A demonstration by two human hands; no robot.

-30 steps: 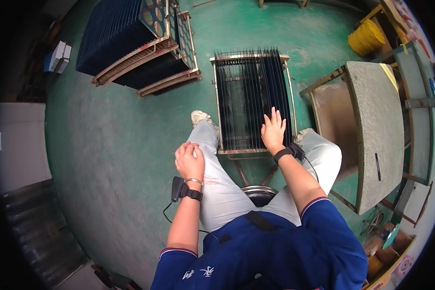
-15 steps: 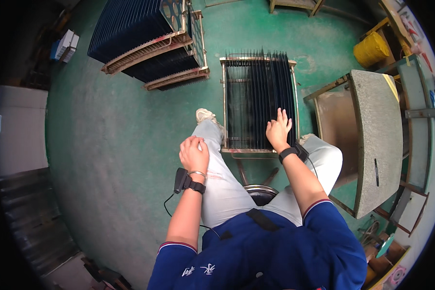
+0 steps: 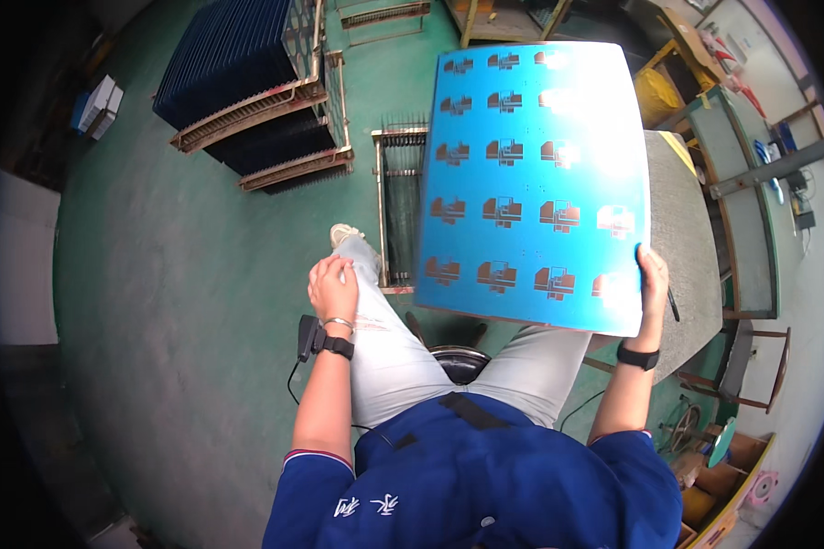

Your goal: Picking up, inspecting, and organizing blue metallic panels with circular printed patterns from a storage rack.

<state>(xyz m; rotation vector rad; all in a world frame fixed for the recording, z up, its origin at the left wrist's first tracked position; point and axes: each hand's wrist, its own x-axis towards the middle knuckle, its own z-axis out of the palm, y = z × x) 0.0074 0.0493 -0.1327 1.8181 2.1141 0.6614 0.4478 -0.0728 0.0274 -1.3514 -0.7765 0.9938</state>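
A large blue circuit board panel [image 3: 522, 178] with rows of copper-coloured patterns is held up in front of me, glare whitening its upper right. My right hand [image 3: 653, 282] grips its right edge near the lower corner, thumb on the face, other fingers mostly hidden behind. Below and behind the panel stands a metal rack [image 3: 381, 206] with thin upright wires; only its left side shows, the panel hiding the rest. My left hand [image 3: 334, 288] lies on my left knee, holding nothing, its fingers loosely bent.
At the far left a rack [image 3: 247, 110] is filled with dark panels. On my right, a grey-topped table [image 3: 696, 220] bears a dark pen [image 3: 674, 305]. A small rack [image 3: 384, 14] stands at the back. My stool [image 3: 460, 364] is beneath me.
My right hand was over the panels in the rack; now it holds one panel up and has moved right. My left hand stays on my knee. The view has shifted slightly.
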